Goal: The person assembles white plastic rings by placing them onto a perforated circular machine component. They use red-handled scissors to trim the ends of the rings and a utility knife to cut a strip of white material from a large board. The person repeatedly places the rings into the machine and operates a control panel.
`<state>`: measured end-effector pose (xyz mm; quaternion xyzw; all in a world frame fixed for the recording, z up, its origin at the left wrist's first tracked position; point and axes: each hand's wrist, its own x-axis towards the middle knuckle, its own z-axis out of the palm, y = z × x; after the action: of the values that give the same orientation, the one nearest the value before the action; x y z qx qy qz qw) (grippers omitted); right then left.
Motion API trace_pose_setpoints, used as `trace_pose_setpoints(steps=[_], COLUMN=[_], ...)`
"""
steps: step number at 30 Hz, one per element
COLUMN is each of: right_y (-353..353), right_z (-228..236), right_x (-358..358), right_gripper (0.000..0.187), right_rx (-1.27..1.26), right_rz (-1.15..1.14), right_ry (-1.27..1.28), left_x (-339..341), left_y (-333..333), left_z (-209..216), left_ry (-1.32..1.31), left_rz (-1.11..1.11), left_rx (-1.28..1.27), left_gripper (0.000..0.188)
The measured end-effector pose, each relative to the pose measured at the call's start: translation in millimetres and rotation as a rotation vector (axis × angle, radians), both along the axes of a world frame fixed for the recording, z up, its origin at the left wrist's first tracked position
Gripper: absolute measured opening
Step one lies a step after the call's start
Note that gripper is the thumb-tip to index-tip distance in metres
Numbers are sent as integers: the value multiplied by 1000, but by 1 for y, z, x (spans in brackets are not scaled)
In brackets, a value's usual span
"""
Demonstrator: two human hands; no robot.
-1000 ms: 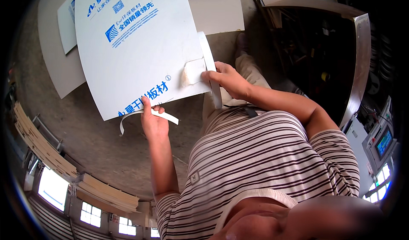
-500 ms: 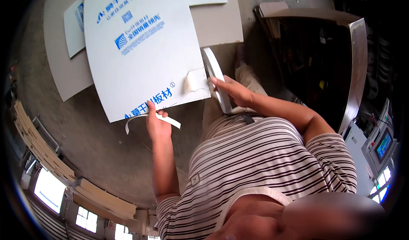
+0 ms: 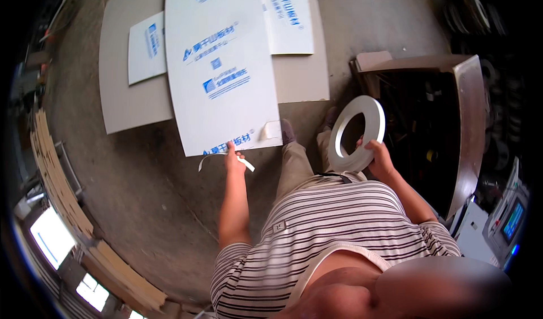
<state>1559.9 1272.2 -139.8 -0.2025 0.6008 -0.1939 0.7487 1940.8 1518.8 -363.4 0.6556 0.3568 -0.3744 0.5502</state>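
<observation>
At centre frame, I am watching the left hand (image 3: 234, 162) pinching a loose white strip end (image 3: 218, 157) at the white panel (image 3: 220, 70) edge; right hand (image 3: 378, 156) is gripping the tape roll (image 3: 357, 133). Edge-banding step, I judge; next needs alignment.

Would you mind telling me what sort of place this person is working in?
Probably a workshop or small panel-making shop. White film-covered boards lie on a bare concrete floor, the right hand holds a large roll of edge tape, and stacked strips of board line one side.
</observation>
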Motion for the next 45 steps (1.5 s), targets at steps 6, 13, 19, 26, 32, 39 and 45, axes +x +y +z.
trace_pose_setpoints(steps=[6,13,19,26,32,39,45], right_y=[-88,-163,-202,-257,-326,-473,-583], right_z=[76,165,214,221,224,215,205], right_x=[-49,-103,-122,-161,-169,-176,-171], right_gripper=[46,51,52,67,68,61,64], right_rx=[-281,-645,-850,-1011,-988,-1030,-1126], right_rz=[16,66,53,115,-21,-70,-181], right_ry=[-141,-421,-707,-664,-537,-513,-352], left_x=[11,-55,-169,-227,-215,-170,-105], left_y=[39,-26,-214,-329,-404,-551,-708], left_z=[-51,75,172,215,194,185,225], left_ry=[5,-628,-383,-302,-507,-555,-743], left_rz=[-67,-232,-754,-1169,-1292,-1269,-1392], left_rx=[-16,360,-467,-542,-337,-308,-307], left_gripper=[40,40,33,31,36,38,32])
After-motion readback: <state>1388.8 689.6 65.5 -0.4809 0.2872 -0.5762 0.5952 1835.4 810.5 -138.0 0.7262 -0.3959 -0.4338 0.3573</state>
